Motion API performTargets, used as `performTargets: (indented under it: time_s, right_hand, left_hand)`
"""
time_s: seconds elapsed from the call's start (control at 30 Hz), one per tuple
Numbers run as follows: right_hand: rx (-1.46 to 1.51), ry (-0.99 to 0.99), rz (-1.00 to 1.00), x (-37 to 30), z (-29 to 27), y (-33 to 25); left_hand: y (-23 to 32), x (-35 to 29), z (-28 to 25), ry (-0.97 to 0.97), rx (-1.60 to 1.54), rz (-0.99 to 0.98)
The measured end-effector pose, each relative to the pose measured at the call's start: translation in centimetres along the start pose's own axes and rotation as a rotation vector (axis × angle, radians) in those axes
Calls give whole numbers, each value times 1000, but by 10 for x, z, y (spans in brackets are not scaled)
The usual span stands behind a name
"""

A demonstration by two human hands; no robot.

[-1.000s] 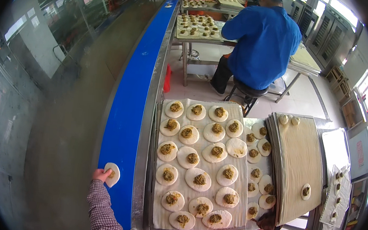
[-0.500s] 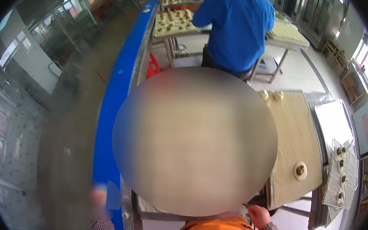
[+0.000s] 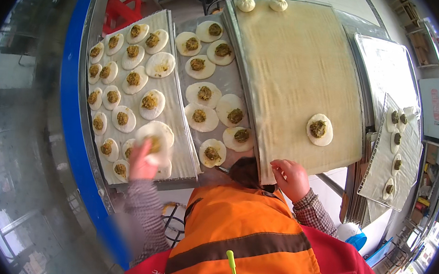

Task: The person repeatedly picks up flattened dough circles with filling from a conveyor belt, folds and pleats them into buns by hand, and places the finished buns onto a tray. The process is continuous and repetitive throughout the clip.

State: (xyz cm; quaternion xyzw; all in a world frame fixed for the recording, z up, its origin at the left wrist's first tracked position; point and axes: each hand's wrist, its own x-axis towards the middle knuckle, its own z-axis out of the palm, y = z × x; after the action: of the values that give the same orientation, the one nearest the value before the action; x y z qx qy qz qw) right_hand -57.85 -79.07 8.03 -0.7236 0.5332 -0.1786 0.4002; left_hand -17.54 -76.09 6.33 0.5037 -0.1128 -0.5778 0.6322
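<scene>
My left hand (image 3: 144, 166), smeared by motion, grips a dough round with filling (image 3: 160, 135) above the left tray (image 3: 178, 157). Several flattened dough rounds, each topped with brownish-green filling, cover that tray; one round (image 3: 160, 65) bears only traces of it. More filled rounds (image 3: 199, 115) lie on the metal surface between the trays. My right hand (image 3: 291, 180) is at the near edge of the cloth-lined right tray (image 3: 298, 76), fingers loosely bent and slightly apart, nothing visible in them. A single filled round (image 3: 319, 129) and two closed buns (image 3: 245, 4) sit on this tray.
A blue edge (image 3: 77, 36) runs along the left side. A red stool (image 3: 121, 9) stands beyond the left tray. Farther right lie an empty-looking metal tray (image 3: 387, 68) and a cloth-covered rack (image 3: 375, 176) with several small filled rounds. A dark object (image 3: 245, 171) is beside my apron.
The view has tilted down toward the trays. My left hand has moved from the blue edge to over the left tray and holds a filled round. My right hand is at the right tray's near edge.
</scene>
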Motion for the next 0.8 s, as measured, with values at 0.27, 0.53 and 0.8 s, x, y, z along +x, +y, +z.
performTargets:
  time_s: [0.27, 0.53, 0.8]
  right_hand:
    - [21, 142, 139, -53, -8, 21]
    - [113, 578, 900, -202, 50, 122]
    - [-73, -349, 1184, -246, 135, 240]
  left_hand:
    - [-115, 190, 135, -217, 143, -197]
    - [-134, 278, 135, -190, 1404, 323]
    - [-161, 96, 263, -852, 1222, 644]
